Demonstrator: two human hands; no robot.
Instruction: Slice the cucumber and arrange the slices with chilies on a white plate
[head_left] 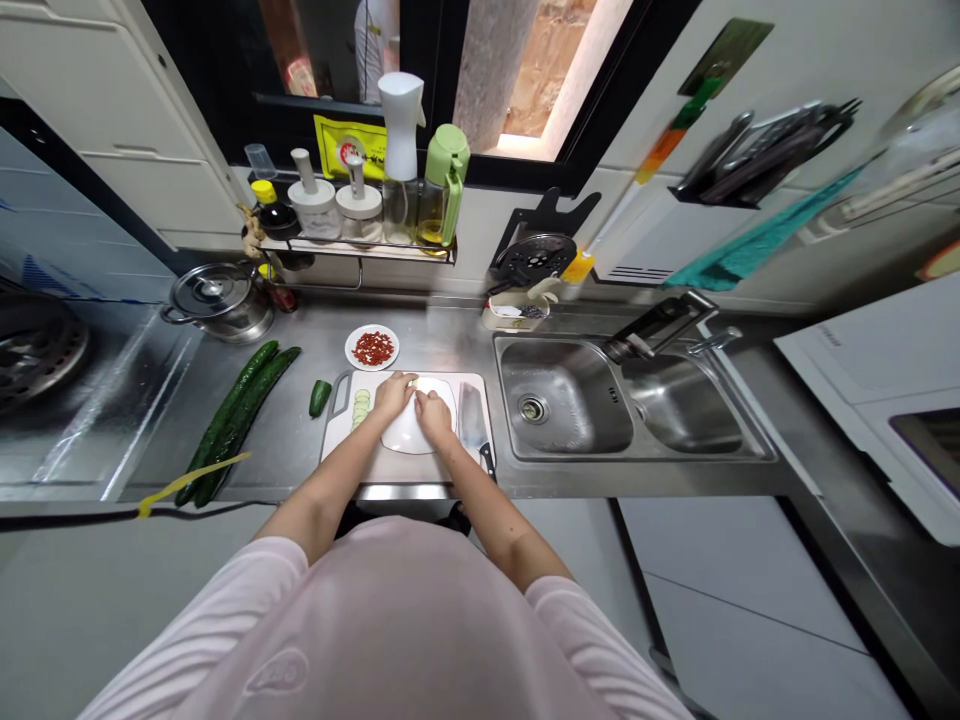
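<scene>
A white plate (pixel 405 436) rests on the pale cutting board (pixel 349 462), with both my hands over it. My left hand (pixel 394 393) is closed in a pinch above the plate's far left part. Close beside it, my right hand (pixel 433 412) has its fingers pinched too. Between the fingertips shows a small pale green piece that looks like a cucumber slice; the fingers mostly hide it. Several cucumber slices (pixel 361 408) lie in a row left of my left hand. A kitchen knife (pixel 472 418) with a black handle lies flat at the board's right side.
Left of the board lie a cucumber stub (pixel 319 398) and two long cucumbers (pixel 238 415). A small plate of chopped red pieces (pixel 373 347) sits behind the board. A lidded pot (pixel 219 300) stands at back left, a double sink (pixel 566 400) at right, a condiment shelf (pixel 352 245) behind.
</scene>
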